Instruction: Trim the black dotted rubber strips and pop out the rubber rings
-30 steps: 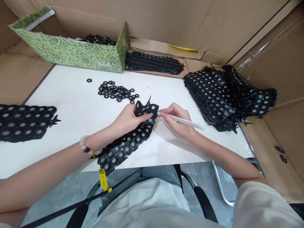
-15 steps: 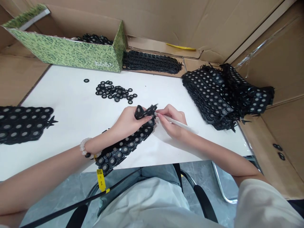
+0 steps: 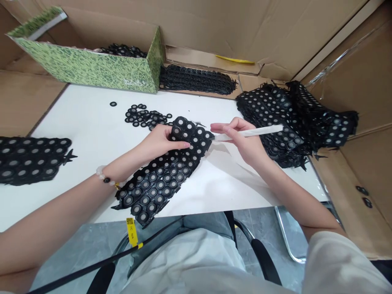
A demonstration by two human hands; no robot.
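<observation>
My left hand (image 3: 163,141) grips a black sheet of moulded rubber rings (image 3: 159,181) with pale centres, its thumb on top and its fingers underneath. The sheet's far end is raised and spread flat, and its near end hangs over the table's front edge. In my right hand (image 3: 241,136) is a slim white pen-like tool (image 3: 263,130), held between thumb and fingers. Its narrow tip points left at the sheet's right corner; I cannot tell whether it touches. Loose black rings (image 3: 143,116) lie in a cluster beyond my left hand.
Another ring sheet (image 3: 33,161) lies at the left. A large pile of sheets (image 3: 275,122) stands at the right. A green patterned box (image 3: 92,69) holds black parts at the back, beside a long stack of sheets (image 3: 196,79). Cardboard walls (image 3: 245,32) surround the white table (image 3: 85,118).
The sheet's far end, bunched up before, is now opened out and faces up. My right hand has moved right and up, and the white tool now points left with its back end raised.
</observation>
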